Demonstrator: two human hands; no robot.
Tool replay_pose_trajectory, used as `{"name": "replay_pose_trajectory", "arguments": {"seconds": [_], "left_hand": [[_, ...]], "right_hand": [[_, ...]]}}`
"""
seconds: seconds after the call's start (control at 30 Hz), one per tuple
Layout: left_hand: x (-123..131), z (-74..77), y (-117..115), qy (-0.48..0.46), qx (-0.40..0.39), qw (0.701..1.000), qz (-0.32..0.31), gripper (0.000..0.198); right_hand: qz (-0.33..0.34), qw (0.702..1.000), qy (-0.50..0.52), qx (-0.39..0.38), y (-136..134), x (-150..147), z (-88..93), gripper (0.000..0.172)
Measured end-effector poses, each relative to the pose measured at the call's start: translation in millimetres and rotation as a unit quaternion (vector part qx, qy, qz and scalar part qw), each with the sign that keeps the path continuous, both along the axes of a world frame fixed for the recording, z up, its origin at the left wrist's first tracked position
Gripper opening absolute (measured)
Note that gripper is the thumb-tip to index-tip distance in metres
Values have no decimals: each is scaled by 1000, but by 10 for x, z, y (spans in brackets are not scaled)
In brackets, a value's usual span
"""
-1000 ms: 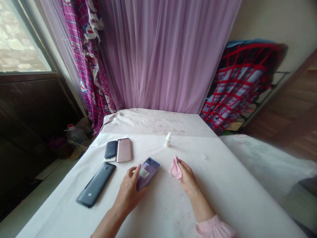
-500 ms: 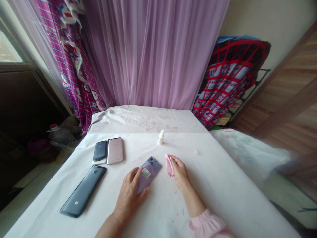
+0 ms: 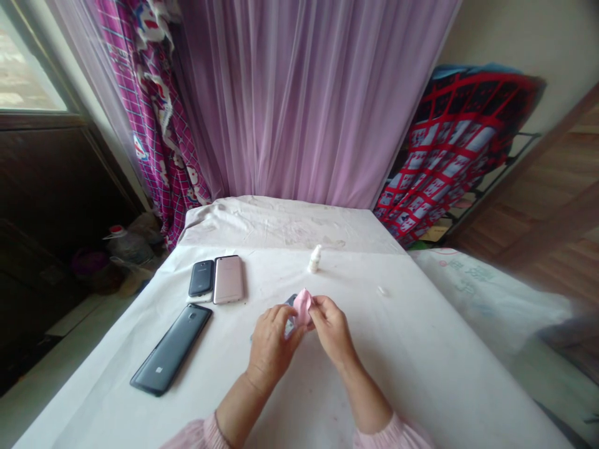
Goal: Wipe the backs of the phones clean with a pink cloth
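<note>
My left hand (image 3: 272, 340) and my right hand (image 3: 330, 328) meet at the middle of the white-covered table (image 3: 421, 349). Both pinch a small pink cloth (image 3: 302, 305) between their fingertips. The purple phone (image 3: 291, 300) lies under them, only its far corner showing. A large dark phone (image 3: 172, 356) lies to the left. Behind it, a small dark phone (image 3: 201, 278) and a pink-gold phone (image 3: 228, 287) lie side by side.
A small white bottle (image 3: 315, 258) stands beyond my hands, and a tiny white cap (image 3: 382, 290) lies to its right. Purple curtains (image 3: 299, 100) hang behind the table. A red patterned cloth (image 3: 458, 143) hangs at right. A plastic jug (image 3: 125, 244) stands on the floor at left.
My right hand brought the pink cloth leftward over the purple phone. My left hand left the phone's side and joined in gripping the cloth, covering most of the phone.
</note>
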State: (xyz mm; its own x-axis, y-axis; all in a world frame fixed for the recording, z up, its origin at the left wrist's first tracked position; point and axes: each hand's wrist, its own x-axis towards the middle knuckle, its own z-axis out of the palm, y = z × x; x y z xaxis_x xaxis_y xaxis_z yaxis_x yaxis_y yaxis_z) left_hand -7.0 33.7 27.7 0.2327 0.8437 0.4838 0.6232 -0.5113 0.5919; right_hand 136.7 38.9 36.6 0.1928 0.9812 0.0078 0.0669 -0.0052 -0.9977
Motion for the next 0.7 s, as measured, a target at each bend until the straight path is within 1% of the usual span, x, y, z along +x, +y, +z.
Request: {"name": "replay_pose_trajectory", "arguments": {"seconds": [0.1,0.17,0.2,0.23,0.3,0.33,0.37,0.4,0.53,0.6,0.7], "left_hand": [[11,-33,21,-38,-69,997,-4,14],[-3,-45,10,-111,-137,984,-2,17],[-12,-48,3,-168,-179,969,-8,20],[-20,-49,-3,-237,-227,944,-19,25],[-34,-48,-8,-370,-317,872,-43,36],[-40,-45,-8,-416,-350,838,-52,41],[-46,-42,-6,-444,-373,813,-55,44],[-53,-37,-3,-458,-385,800,-52,47],[-105,-23,6,-468,-403,786,-35,47],[-138,-22,14,-478,-411,776,-29,46],[-174,-18,33,-494,-421,760,-28,47]], "right_hand": [[-6,1000,2,5,4,22,-45,38],[-26,999,18,20,15,58,-85,36],[-39,998,32,25,22,77,-104,35],[-52,997,47,25,29,94,-120,35],[-69,995,67,16,36,111,-143,35],[-71,995,73,11,36,110,-150,35],[-71,994,77,5,35,104,-153,35],[-69,994,83,-2,32,93,-154,35],[-50,992,111,-25,23,54,-148,41],[-43,991,123,-29,23,46,-147,41],[-52,987,150,-27,19,40,-140,42]]}}
